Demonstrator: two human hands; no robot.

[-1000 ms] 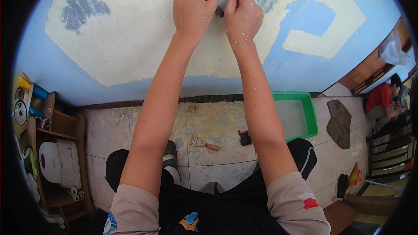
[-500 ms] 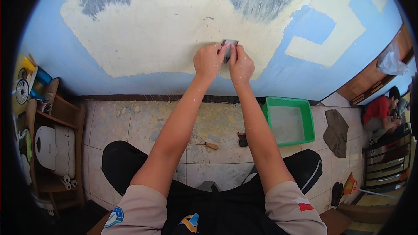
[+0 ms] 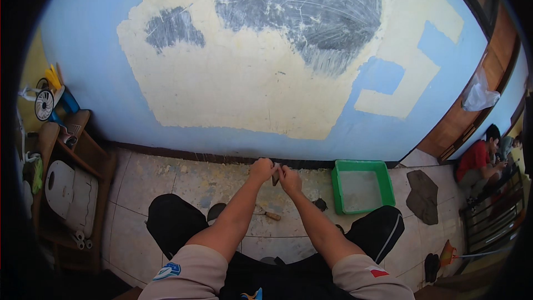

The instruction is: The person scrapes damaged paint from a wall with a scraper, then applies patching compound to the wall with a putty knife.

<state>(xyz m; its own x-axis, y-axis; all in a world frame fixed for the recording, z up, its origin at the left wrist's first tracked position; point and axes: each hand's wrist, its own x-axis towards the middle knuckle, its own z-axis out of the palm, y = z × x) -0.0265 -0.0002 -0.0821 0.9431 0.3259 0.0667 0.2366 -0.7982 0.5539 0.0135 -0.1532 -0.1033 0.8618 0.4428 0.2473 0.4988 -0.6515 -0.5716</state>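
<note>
Both my hands are closed on a small flat grey-brown piece [image 3: 275, 178], thin and roughly rectangular; its exact kind is hard to make out. My left hand [image 3: 261, 170] pinches its left side and my right hand [image 3: 290, 180] its right side. In the picture they appear just below the foot of the wall, above the littered floor tiles. The blue wall [image 3: 222, 142] ahead has a large bare cream area [image 3: 233, 94] with ragged edges. Scratched dark-grey patches [image 3: 294, 8] mark its upper part.
A green basin [image 3: 363, 211] of cloudy water stands right of my hands. A wooden-handled tool [image 3: 272, 216] lies on the tiles, with a brown cloth [image 3: 422, 197] farther right. Wooden shelving [image 3: 105, 161] is at left. A person in red [image 3: 475, 161] sits at far right.
My hands have come down from the cream area of the wall to near its foot, still holding the flat piece. The view has tilted up, showing more wall.
</note>
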